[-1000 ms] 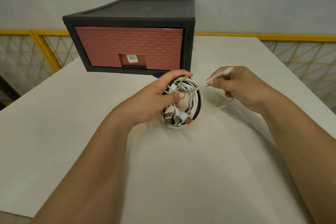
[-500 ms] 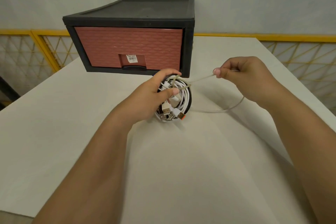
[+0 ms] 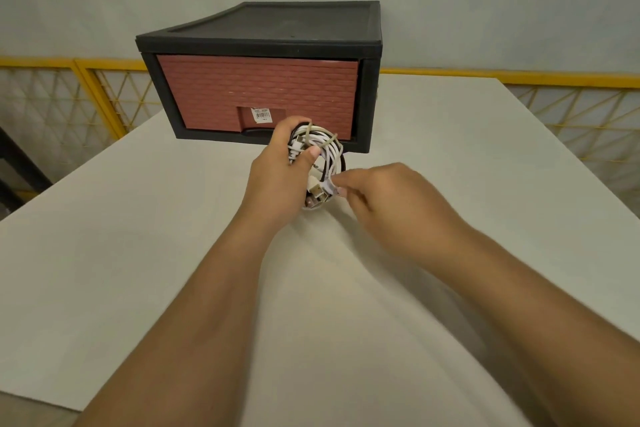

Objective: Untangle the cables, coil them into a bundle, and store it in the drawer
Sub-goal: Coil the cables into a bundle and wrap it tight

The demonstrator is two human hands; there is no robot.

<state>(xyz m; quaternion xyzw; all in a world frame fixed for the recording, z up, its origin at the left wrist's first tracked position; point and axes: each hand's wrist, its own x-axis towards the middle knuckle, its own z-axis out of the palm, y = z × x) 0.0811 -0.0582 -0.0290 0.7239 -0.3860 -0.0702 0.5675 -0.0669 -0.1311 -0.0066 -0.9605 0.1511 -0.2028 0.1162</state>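
White cable coil [image 3: 330, 153] in left hand [image 3: 277, 180], right hand [image 3: 391, 204] pinching it

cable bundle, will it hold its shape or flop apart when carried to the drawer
Probably holds together: a thin strand wraps across the cable bundle. Likely light: the left hand grips it whole. Loose plugs at the bottom may dangle and snag.

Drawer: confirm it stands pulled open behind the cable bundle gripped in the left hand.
Not open: the head view shows the drawer closed in its black frame. The left hand does grip the cable bundle in front of it.
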